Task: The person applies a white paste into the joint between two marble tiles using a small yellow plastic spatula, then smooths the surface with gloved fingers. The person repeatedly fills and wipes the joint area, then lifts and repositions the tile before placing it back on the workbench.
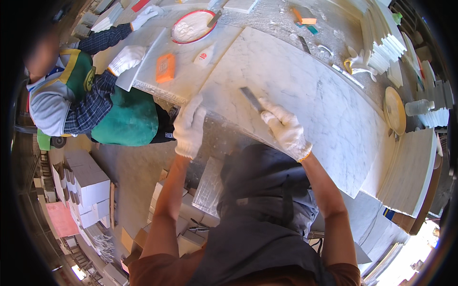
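A large white marble slab (305,100) with grey veins lies in front of me. My right hand (285,128), in a white glove, grips a flat metal scraper (251,99) whose blade rests on the slab near its front edge. My left hand (189,126), also gloved, is spread with fingers apart on the slab's front left corner edge and holds nothing.
A co-worker in a plaid shirt and green apron (126,117) sits at left, gloved hands (126,58) on a smaller slab. An orange block (165,67), a white squeeze bottle (204,56) and a red-rimmed bowl of white paste (192,26) lie beyond. Stacked tiles (381,47) stand right, boxes (88,186) lower left.
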`<state>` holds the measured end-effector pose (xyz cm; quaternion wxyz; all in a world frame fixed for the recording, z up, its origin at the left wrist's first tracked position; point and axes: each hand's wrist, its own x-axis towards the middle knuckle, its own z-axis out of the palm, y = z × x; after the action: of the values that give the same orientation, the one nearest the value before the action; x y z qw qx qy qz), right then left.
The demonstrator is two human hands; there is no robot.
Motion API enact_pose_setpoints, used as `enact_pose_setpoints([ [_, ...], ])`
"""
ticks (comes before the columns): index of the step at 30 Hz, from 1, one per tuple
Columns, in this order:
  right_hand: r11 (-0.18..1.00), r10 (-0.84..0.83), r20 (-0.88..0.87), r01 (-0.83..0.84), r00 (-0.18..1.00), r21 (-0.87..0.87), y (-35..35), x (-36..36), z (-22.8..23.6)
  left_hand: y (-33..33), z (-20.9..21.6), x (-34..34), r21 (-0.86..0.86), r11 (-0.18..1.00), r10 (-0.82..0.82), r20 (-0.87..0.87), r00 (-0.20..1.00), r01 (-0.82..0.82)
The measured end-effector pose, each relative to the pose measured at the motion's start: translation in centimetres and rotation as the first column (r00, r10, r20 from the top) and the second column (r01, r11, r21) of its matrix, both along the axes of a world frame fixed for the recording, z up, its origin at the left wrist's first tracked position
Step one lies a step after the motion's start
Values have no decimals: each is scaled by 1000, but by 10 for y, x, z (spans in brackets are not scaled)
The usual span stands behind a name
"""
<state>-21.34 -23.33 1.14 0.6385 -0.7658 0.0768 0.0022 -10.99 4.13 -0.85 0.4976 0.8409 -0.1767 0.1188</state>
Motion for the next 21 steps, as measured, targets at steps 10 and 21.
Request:
enact_pose_setpoints([
  [10, 898, -313, -159, 346, 936, 272, 11, -31, 28, -128, 53, -96, -400, 906, -372, -596, 711, 138],
  [21, 956, -286, 60, 281, 956, 81, -101, -111, 22, -168, 36, -103, -567, 812, -390, -703, 595, -138],
])
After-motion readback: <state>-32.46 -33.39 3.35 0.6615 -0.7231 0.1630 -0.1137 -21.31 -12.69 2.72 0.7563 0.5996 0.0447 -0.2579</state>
